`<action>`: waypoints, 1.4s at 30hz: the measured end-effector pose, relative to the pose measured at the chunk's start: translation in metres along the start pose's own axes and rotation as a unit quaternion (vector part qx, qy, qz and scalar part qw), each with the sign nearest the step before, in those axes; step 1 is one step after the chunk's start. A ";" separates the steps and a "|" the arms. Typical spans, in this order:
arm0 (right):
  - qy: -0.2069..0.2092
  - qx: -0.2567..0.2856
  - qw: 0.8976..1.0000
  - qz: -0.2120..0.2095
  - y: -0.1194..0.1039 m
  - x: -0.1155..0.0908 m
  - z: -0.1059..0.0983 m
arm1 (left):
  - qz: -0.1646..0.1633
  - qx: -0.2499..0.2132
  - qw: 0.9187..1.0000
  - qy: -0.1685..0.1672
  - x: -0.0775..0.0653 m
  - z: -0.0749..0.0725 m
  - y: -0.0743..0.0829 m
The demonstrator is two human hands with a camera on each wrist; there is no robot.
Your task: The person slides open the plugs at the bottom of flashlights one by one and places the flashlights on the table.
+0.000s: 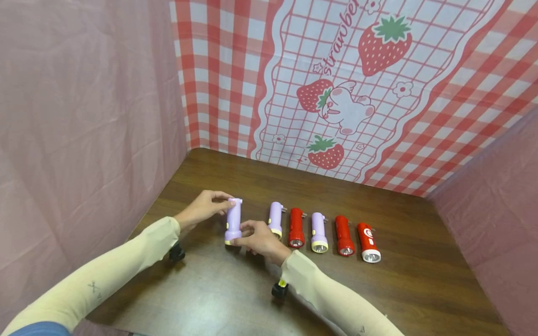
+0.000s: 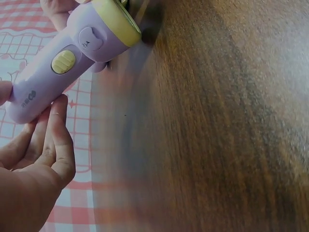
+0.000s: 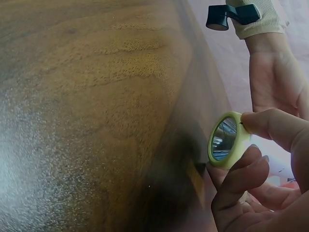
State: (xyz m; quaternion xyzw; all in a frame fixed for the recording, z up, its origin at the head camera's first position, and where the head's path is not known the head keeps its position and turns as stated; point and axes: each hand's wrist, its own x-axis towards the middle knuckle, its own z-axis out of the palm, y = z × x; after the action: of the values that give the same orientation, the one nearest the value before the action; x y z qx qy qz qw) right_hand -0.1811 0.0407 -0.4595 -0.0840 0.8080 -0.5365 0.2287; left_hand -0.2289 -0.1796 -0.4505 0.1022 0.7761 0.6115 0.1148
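Note:
A lilac flashlight [image 1: 233,218] with a yellow rim is held between both hands over the left part of the table, lens end toward the person. My left hand [image 1: 203,208] pinches its tail end between thumb and fingers. At the lens end, my right hand [image 1: 261,239] grips the head, thumb and fingers at the yellow rim [image 3: 234,154]. A yellow slide switch [image 2: 63,62] shows on the barrel in the left wrist view. Nearest to the right hand lies another lilac flashlight [image 1: 275,213], its head partly hidden behind that hand.
Rightward in a row lie a red flashlight [image 1: 296,226], a lilac one [image 1: 318,231], another red one [image 1: 343,234] and a red one with a white head [image 1: 368,238]. The brown wooden table [image 1: 403,280] is bordered by pink cloth [image 1: 92,102] and a strawberry-print cloth [image 1: 227,84].

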 end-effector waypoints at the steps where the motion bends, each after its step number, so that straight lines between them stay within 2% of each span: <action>1: 0.001 -0.003 1.000 -0.002 0.000 0.000 0.000 | 0.003 -0.003 1.000 -0.002 0.000 0.000 0.000; 11: 0.007 -0.015 0.999 -0.030 0.005 -0.003 0.004 | 0.023 -0.034 0.999 -0.031 -0.005 -0.001 0.001; 18: 0.026 -0.038 0.997 -0.056 0.005 -0.004 0.005 | 0.061 -0.016 0.997 -0.048 -0.007 -0.003 0.001; 30: 0.062 -0.116 0.988 -0.086 0.008 -0.002 0.008 | 0.111 0.016 0.990 -0.083 -0.010 -0.005 -0.001; 37: 0.055 -0.098 0.990 -0.084 0.012 -0.004 0.010 | 0.134 0.008 0.986 -0.098 -0.013 -0.004 -0.003; 42: 0.039 -0.070 0.993 -0.083 0.014 -0.006 0.008 | 0.138 -0.008 0.984 -0.110 -0.016 -0.002 -0.004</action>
State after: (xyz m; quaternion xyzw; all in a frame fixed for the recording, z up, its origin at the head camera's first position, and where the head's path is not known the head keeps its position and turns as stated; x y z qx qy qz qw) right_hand -0.1706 0.0424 -0.4733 -0.1458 0.8419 -0.4987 0.1455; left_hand -0.2150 -0.1876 -0.4535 0.2744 0.7321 0.6128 0.1151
